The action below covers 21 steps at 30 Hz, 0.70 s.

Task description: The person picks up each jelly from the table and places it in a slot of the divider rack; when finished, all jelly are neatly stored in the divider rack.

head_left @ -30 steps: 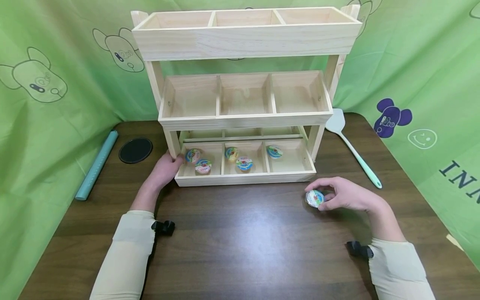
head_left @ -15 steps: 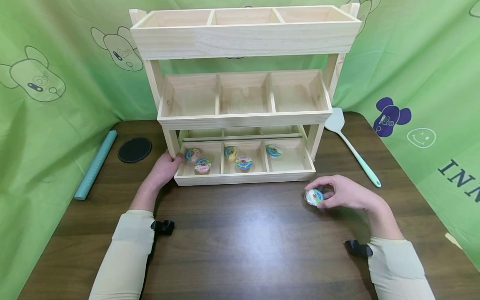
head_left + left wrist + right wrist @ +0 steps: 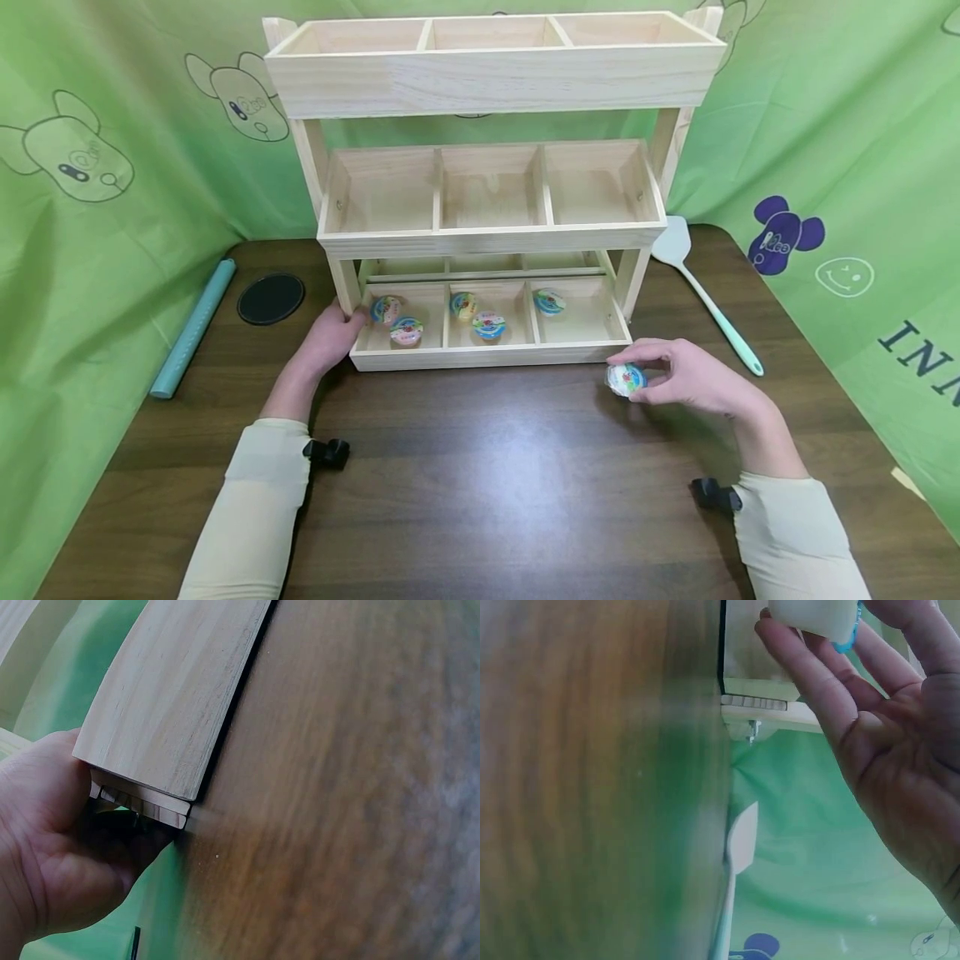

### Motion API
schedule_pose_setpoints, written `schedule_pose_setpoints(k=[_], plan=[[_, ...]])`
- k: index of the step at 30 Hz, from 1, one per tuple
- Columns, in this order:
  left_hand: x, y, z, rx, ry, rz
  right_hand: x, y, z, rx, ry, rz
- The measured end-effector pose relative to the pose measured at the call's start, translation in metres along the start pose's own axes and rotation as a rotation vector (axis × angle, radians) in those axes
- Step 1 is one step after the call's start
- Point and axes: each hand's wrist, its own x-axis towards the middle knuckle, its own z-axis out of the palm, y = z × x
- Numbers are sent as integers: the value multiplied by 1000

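Note:
A three-tier wooden shelf rack (image 3: 495, 83) stands at the back of the table. My left hand (image 3: 330, 337) grips the left end of its bottom tier (image 3: 487, 358); in the left wrist view the thumb lies against the wood (image 3: 165, 697) and the other fingertips are hidden. My right hand (image 3: 686, 375) pinches a small jelly cup (image 3: 626, 380) with a foil lid, just in front of the tier's right corner. Its pale body (image 3: 814, 615) shows in the right wrist view. Inside the bottom tier, two pinkish jelly cups (image 3: 407, 332) lie left, two (image 3: 489, 326) in the middle, one (image 3: 550, 302) right.
A light spatula (image 3: 708, 296) lies right of the rack. On the left are a black round disc (image 3: 271, 299) and a teal roller (image 3: 193, 329). Green printed cloth (image 3: 847, 167) hangs behind and beside the brown table (image 3: 510, 483).
My right hand has moved slightly up and toward the rack, carrying the jelly cup with it. The left hand has kept its hold on the rack.

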Motion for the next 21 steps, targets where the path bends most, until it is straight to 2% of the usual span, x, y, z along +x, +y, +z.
schedule_pose_setpoints(k=[5, 11, 21], plan=[[1, -1, 0, -7, -1, -1, 5, -6, -2, 17, 32, -3], [0, 0, 0, 2, -2, -3, 13, -12, -6, 33, 111, 21], [-1, 1, 0, 14, -3, -10, 31, -18, -9, -113, 211, -8]])
